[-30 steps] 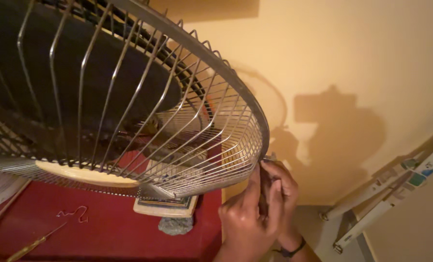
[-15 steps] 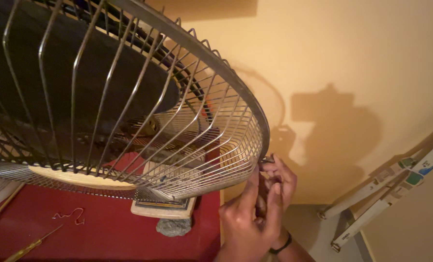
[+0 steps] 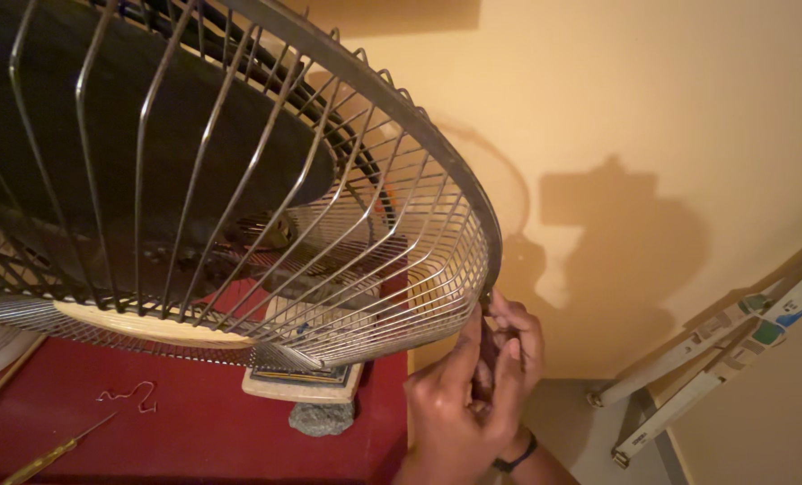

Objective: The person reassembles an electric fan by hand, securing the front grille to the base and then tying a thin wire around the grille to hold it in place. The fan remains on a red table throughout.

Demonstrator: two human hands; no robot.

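Compared with a second ago, your hands sit a little lower and the fan guard (image 3: 266, 224) fills more of the view. Your left hand (image 3: 459, 404) and right hand (image 3: 519, 337) close together around a dark tool handle (image 3: 488, 355) just below the guard's metal rim (image 3: 482, 224). Its long axis stands nearly upright, the tip pointing up to the rim's lower edge, directly above your fingers. Both hands are equally near. On the red table (image 3: 194, 431) lies a small wire hook (image 3: 131, 395).

Warm yellow wall (image 3: 652, 99), red table (image 3: 194, 431)
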